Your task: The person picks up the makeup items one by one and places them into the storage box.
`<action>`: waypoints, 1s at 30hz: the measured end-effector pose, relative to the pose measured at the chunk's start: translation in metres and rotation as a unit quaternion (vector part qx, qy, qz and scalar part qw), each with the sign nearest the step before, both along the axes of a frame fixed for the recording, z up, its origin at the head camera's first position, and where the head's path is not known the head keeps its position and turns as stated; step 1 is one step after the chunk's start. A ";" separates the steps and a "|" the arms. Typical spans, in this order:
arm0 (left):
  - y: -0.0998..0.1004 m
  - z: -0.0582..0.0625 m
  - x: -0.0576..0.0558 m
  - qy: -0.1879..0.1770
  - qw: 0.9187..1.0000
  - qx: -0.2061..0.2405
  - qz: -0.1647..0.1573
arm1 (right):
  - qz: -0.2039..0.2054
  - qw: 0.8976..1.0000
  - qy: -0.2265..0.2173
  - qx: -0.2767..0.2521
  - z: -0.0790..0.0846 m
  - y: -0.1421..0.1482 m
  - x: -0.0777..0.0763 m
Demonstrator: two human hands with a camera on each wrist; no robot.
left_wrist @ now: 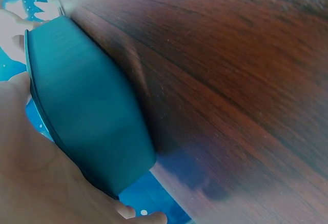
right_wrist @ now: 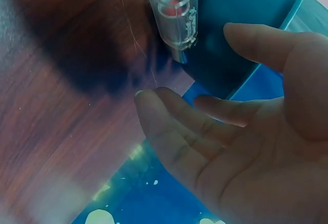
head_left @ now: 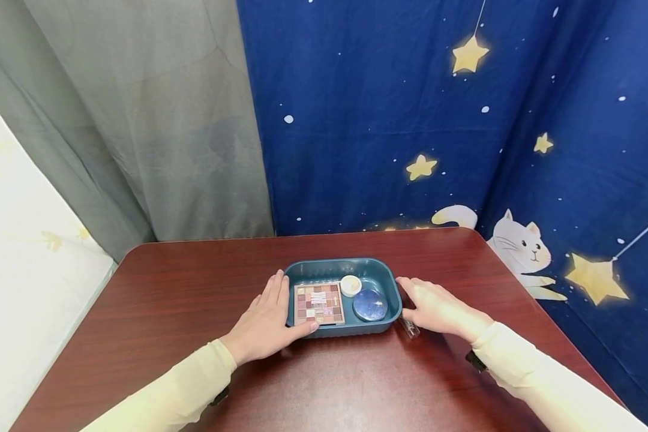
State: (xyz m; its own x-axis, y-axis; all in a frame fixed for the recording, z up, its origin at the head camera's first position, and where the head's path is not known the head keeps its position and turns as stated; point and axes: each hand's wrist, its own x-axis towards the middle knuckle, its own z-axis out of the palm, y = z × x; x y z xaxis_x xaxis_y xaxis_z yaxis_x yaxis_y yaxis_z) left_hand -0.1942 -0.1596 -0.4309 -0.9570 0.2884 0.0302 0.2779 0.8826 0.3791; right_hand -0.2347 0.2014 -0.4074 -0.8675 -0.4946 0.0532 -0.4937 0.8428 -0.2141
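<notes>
A teal plastic basket (head_left: 332, 330) stands on the table. Inside lie a square eyeshadow palette (head_left: 317, 304) at the left, a small round white-lidded container (head_left: 351, 286) and a round dark blue case (head_left: 369, 305) at the right. My left hand (head_left: 267, 321) rests against the basket's left end with straight fingers, its thumb lying over the front rim. At the right end is my right hand (head_left: 434, 305), fingers extended and thumb apart, holding nothing. Beneath it, beside the basket, a clear cylindrical tube (right_wrist: 175, 19) with something red inside lies on the table.
The dark red wooden table (head_left: 205, 288) has rounded far corners. Behind it hang a grey curtain (head_left: 194, 150) and a blue curtain (head_left: 356, 132) with stars and a white cat. A white surface (head_left: 27, 252) borders the left side.
</notes>
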 end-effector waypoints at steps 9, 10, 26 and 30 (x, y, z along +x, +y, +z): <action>0.000 -0.001 0.000 -0.001 1.000 -0.003 0.002 | -0.038 0.999 -0.023 0.004 -0.003 -0.005 0.007; 0.000 0.000 0.000 -0.002 1.000 -0.003 0.002 | -0.043 0.999 -0.025 0.002 -0.003 -0.005 0.008; 0.001 0.001 0.000 -0.006 1.000 -0.003 0.006 | -0.077 0.996 -0.028 -0.019 -0.017 -0.010 0.013; 0.001 0.001 0.000 -0.008 1.000 -0.004 0.007 | -0.080 0.996 -0.015 -0.025 -0.019 -0.010 0.014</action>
State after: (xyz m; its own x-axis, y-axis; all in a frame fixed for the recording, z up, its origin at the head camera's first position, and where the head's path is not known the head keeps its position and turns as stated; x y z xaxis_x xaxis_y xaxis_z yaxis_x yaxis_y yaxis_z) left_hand -0.1938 -0.1586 -0.4303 -0.9611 0.2758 0.0131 0.2604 0.8896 0.3753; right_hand -0.2207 0.1915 -0.4265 -0.9363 -0.3479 0.0482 -0.3475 0.8978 -0.2707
